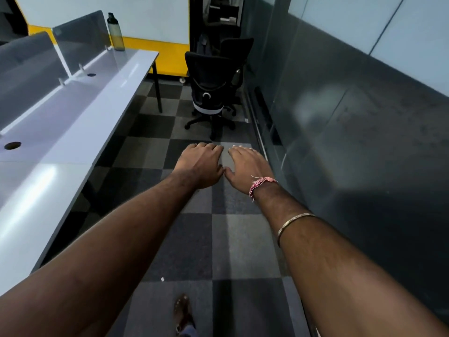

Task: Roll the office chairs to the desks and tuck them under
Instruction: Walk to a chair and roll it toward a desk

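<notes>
- Left hand [199, 166] and right hand [247, 169] reach forward side by side over the checkered carpet [218, 242], fingers loosely extended, holding nothing.
- Nearer black mesh office chair [208, 90] stands beyond the long white desk [70, 122]'s far end, not tucked under.
- Second black chair [237, 51] sits just behind the first.
- A dark water bottle [115, 32] stands on the desk's far corner.

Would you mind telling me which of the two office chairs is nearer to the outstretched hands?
The front chair, whose wheeled base stands on the checkered carpet. The other chair sits behind it, largely hidden, closer to the dark doorway.
</notes>
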The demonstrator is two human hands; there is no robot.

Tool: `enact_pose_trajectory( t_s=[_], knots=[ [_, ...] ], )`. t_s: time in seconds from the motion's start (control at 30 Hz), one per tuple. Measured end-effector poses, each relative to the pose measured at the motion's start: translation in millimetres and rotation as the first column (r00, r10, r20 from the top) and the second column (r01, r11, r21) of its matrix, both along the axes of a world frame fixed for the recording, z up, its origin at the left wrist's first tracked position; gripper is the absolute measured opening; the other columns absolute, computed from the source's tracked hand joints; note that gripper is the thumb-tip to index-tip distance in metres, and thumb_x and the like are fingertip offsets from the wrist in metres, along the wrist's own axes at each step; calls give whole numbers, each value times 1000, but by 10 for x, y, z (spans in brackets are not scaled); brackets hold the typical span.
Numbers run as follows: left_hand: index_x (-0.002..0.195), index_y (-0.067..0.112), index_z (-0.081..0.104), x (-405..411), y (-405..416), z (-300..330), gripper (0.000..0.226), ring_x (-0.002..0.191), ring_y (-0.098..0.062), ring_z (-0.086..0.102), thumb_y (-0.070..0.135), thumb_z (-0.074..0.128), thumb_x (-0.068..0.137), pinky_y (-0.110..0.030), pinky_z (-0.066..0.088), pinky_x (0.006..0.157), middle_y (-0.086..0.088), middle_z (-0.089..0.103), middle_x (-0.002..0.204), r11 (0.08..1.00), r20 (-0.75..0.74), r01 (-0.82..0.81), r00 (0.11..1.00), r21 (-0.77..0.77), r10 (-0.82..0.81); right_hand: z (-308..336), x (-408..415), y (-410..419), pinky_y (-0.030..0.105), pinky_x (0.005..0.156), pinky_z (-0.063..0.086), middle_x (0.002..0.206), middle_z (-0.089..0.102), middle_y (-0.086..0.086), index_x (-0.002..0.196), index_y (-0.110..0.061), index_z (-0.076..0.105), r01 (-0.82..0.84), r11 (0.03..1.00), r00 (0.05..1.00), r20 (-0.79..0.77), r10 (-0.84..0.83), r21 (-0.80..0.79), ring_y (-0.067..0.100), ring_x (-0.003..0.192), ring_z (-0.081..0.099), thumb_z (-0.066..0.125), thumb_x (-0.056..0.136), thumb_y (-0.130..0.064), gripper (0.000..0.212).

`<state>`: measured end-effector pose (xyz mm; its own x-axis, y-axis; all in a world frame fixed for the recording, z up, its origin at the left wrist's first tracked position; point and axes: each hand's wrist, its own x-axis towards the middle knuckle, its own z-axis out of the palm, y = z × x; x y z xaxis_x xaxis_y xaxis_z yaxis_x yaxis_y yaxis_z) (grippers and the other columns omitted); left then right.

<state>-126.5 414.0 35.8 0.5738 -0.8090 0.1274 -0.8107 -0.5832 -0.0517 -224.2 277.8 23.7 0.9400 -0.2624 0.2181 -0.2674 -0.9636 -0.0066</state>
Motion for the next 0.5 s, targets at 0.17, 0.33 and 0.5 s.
enact_pose_trajectory(
  t_s=[0.17,0.33,0.5],
  knots=[
    [143,22,49,1137,-602,115,55,124,-27,59,50,48,97,-43,44,102,-5,64,136,1000,-6,28,1000,12,-28,64,1094,-560,38,117,30,148,49,7,141,-12,50,38,999,999,5,-38,30,23,139,41,54,91,-43,59],
    [138,23,52,2086,-1144,94,53,119,-25,61,56,49,96,-42,46,100,-3,65,131,998,7,26,1000,48,-27,66,2026,-1064,37,117,28,149,49,6,141,-13,49,24,999,1000,9,-24,42,22,140,40,53,93,-43,56],
    [141,21,52,3061,-1874,-11,54,126,-26,58,52,51,96,-43,44,104,-6,62,137,998,4,10,1000,65,-10,-73,3026,-1758,35,115,32,142,54,7,134,-10,53,-6,999,1000,5,6,36,22,135,45,55,93,-40,51]
  ],
)
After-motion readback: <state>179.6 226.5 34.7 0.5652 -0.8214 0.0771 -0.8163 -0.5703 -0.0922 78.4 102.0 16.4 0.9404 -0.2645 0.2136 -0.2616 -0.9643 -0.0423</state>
